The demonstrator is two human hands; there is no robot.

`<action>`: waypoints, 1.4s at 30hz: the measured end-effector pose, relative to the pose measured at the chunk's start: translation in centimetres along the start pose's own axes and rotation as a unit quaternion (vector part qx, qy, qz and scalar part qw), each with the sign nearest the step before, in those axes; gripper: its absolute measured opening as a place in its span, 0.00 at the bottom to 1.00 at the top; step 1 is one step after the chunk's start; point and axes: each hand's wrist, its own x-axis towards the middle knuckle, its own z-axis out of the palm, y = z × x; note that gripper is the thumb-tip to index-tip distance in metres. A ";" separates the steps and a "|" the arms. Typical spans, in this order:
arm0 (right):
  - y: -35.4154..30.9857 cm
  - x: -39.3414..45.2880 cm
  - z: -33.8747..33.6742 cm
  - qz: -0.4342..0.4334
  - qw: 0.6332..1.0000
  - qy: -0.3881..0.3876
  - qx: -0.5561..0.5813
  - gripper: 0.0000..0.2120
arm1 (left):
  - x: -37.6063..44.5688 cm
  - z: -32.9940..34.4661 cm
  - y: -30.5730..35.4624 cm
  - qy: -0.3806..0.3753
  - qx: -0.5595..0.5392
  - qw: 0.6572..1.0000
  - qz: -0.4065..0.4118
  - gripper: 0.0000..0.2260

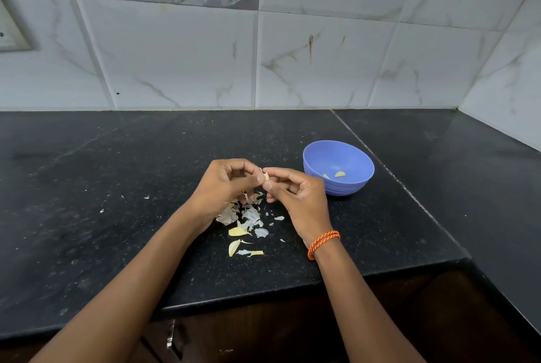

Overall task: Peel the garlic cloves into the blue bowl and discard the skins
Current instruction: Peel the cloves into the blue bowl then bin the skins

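Observation:
A small pale garlic clove [266, 177] is pinched between my left hand [224, 187] and my right hand [298, 197], above the black counter. Both hands have their fingers curled round it, thumbs against the clove. The blue bowl [319, 157] stands just right of my right hand, and two peeled cloves [339, 174] lie in its bottom. Below my hands a scatter of white garlic skins [251, 216] covers the counter. Two unpeeled yellowish cloves [237, 231] lie among them, nearer to me.
The black stone counter [117, 187] runs to a tiled wall at the back and the right. Its front edge [263, 292] steps back near me, with a dark cabinet and a metal handle [171, 336] below. An orange cord band [323, 244] circles my right wrist.

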 end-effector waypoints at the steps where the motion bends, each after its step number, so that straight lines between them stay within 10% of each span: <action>1: 0.0 0.0 0.0 0.005 1.000 0.006 0.003 0.12 | 0.0 0.1 0.0 0.002 0.001 1.000 0.006 0.05; 30: -0.2 0.1 -0.1 0.012 1.000 0.003 0.028 0.07 | 0.3 0.1 -0.6 0.046 0.022 0.998 0.046 0.05; 42: 0.1 -0.2 0.4 -0.051 0.993 0.049 -0.096 0.08 | 0.8 -0.4 -2.0 0.100 0.274 0.951 0.100 0.05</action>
